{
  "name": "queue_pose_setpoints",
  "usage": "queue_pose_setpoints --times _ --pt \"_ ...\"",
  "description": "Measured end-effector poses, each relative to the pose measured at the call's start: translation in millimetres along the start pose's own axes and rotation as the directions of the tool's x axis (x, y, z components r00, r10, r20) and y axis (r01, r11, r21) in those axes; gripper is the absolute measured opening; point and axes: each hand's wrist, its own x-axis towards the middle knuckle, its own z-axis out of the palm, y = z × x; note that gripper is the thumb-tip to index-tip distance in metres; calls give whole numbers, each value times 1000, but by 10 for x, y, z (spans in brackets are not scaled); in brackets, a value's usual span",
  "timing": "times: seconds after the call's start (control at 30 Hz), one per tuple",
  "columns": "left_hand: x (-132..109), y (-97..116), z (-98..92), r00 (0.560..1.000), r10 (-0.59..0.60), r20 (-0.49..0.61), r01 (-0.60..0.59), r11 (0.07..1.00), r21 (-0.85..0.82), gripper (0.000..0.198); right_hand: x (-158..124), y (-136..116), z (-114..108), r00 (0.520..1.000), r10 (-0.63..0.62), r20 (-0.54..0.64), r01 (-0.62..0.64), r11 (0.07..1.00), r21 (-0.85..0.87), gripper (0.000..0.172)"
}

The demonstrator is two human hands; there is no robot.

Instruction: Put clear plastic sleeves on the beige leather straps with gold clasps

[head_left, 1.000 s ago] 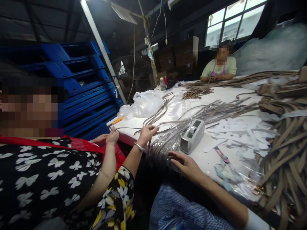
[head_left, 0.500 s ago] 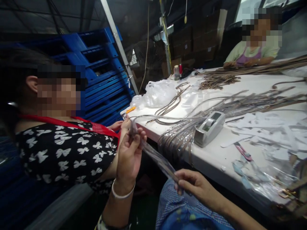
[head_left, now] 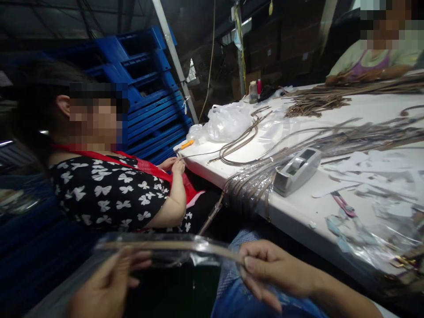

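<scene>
A brown strap in a clear plastic sleeve (head_left: 168, 247) lies stretched sideways low in front of me, above my lap. My right hand (head_left: 270, 269) pinches its right end, thumb and fingers closed on the sleeve. My left hand (head_left: 106, 282) is behind the plastic at the sleeve's left part, blurred, fingers curled toward it; whether it grips is unclear. A pile of sleeved straps (head_left: 255, 181) hangs over the white table's (head_left: 298, 212) near edge, beside a grey tape dispenser (head_left: 296, 170).
A person in a black butterfly-print top (head_left: 109, 194) sits at my left, hands at the table corner by an orange tool (head_left: 185, 145). Another person sits at the far right. Blue pallets (head_left: 149, 101) stand behind. White paper pieces, pink-handled scissors (head_left: 344, 205) and loose straps cover the table.
The sleeved strap has come down from the table edge to lap height and now lies level. My left hand dropped from a raised grip to below the sleeve. The view tilted down.
</scene>
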Motion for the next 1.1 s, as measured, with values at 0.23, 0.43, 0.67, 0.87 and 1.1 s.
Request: queue_pose_setpoints --times 0.23,0.43,0.67,0.87,1.1 --pt "-206 523 1228 684 715 -143 -718 625 -307 56 70 -85 -149 943 -58 -328 -12 979 -205 38" --pt "-12 919 1801 638 769 -46 -627 484 -611 33 -86 33 -387 889 0 -457 -26 998 -51 45" --pt "-11 1379 1762 672 687 279 27 353 -935 32 -8 492 -707 777 -192 -600 -120 890 -440 46" --pt "-37 1484 1836 655 657 373 172 352 -920 34 154 559 -682 776 -271 -570 -21 891 -453 49" --pt "-48 1386 2029 543 714 441 151 434 -888 36 103 539 -758 738 -291 -609 -65 867 -493 59"
